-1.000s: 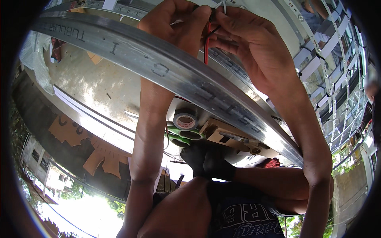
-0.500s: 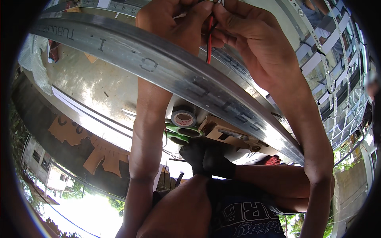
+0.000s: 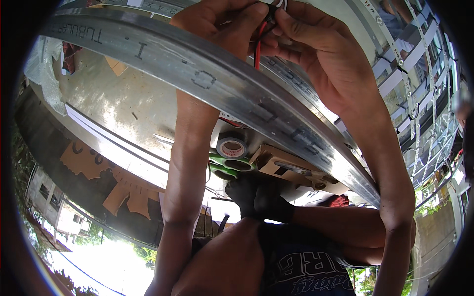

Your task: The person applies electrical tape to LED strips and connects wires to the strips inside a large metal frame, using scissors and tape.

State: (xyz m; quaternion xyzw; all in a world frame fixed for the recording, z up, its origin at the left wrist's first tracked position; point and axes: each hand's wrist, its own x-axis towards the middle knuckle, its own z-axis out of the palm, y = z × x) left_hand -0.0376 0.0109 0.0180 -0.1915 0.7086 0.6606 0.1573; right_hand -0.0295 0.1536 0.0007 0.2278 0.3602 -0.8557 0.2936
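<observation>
Up at the top edge, my left hand (image 3: 229,24) pinches thin wires between thumb and fingers. Facing it, my right hand (image 3: 318,42) is closed on the same bundle, its thumb close to the left thumb. From between them a red and black wire (image 3: 257,56) hangs down, and white wires (image 3: 283,5) rise above. A small dark piece (image 3: 271,13) shows at the fingertips; whether it is tape or wire I cannot tell. A long metal tube (image 3: 163,61) crosses in front of my left wrist and runs down to my right forearm.
Below the tube lie a tape roll (image 3: 232,140), green-handled scissors (image 3: 217,159) and a cutter knife (image 3: 291,168) on a cardboard piece (image 3: 264,157). On the right stands a metal lattice (image 3: 402,69) with white strips. Cut cardboard (image 3: 131,195) lies at left.
Both hands have moved slightly, and the dark piece and white wires between the fingertips show more. A white strip with a red wire has come into sight beside my left forearm.
</observation>
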